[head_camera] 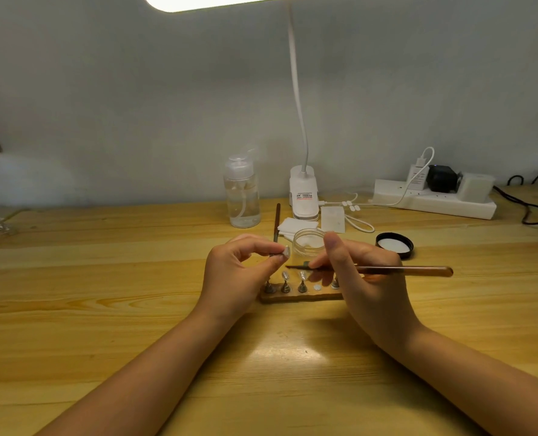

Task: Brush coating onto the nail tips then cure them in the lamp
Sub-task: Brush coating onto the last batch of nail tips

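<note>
Nail tip (286,251) on a small stand, pinched between thumb and forefinger of the left hand (236,272), held up just above the left end of the wooden holder strip (296,296). Landmark = that strip, lying on the worktop (104,294) in the middle of the head view.

- Right hand (365,278) grips a brush (403,271), fingers curled round the shaft, thumb sticking up. Handle runs out to the right, bristle end points left toward the held nail tip, stopping just short of it. Contact: cannot tell.
- On the strip: three metal stands (285,287) in a row at the left part, at least two carrying clear tips. A bare white disc sits right of them, one more stand is partly hidden behind the right hand.
- Just behind the strip: open clear jar (308,243), its black lid (394,244) lying upturned off to the right of it.
- Behind the jar: white wipes (289,226), a second brush (276,223) lying roughly front-to-back, a clear pump bottle (242,193) with liquid.
- Further back, near the wall: white clip lamp base (304,193) with gooseneck rising to the lit head (214,1) at the top edge.
- Back right of the strip: white power strip (434,201) with plugs and cables.
</note>
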Demonstrator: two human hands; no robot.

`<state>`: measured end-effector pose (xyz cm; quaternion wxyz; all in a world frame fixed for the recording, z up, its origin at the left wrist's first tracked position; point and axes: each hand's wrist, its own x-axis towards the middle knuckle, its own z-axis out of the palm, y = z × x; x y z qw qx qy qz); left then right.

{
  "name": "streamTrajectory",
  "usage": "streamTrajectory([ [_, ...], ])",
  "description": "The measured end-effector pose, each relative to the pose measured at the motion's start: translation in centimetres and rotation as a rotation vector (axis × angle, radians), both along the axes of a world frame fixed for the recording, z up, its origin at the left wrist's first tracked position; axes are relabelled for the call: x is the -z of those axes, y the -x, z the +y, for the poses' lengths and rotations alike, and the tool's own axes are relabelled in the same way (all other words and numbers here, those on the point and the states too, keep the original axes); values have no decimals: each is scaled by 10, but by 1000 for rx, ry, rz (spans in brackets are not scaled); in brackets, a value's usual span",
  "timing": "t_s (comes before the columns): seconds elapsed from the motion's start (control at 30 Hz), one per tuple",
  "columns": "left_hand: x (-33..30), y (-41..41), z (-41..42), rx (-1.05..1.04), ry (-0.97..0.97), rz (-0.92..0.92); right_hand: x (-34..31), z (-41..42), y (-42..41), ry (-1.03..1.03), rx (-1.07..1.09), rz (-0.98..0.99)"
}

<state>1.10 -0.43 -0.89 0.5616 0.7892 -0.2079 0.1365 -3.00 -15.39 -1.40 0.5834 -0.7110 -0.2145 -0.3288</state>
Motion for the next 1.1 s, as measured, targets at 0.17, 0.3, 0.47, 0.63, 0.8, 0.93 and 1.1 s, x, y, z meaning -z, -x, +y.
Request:
streamTrajectory([
  [0.17, 0, 0, 0, -5, 0, 12, 0, -1, 0, -12, 59, -18],
  [0.3, 0, 0, 0, -11, -10, 12, -1, -1, -2, 10, 102, -45],
  [0.47, 0, 1, 0, -12, -7, 15, 1, -1, 0, 10, 65, -6],
  [0.63, 0, 1, 1, -12, -10, 19, -1, 1, 2, -14, 26, 19],
  [0.8, 0, -1, -1, -17, -18, 20, -1, -1, 2, -42, 71, -8],
  [0.93, 0, 0, 0, -12, -5, 14, -1, 0, -2, 29, 101, -23],
  [1.1, 0, 0, 0, -11, 4, 10, 1, 0, -2, 66, 87, -23],
])
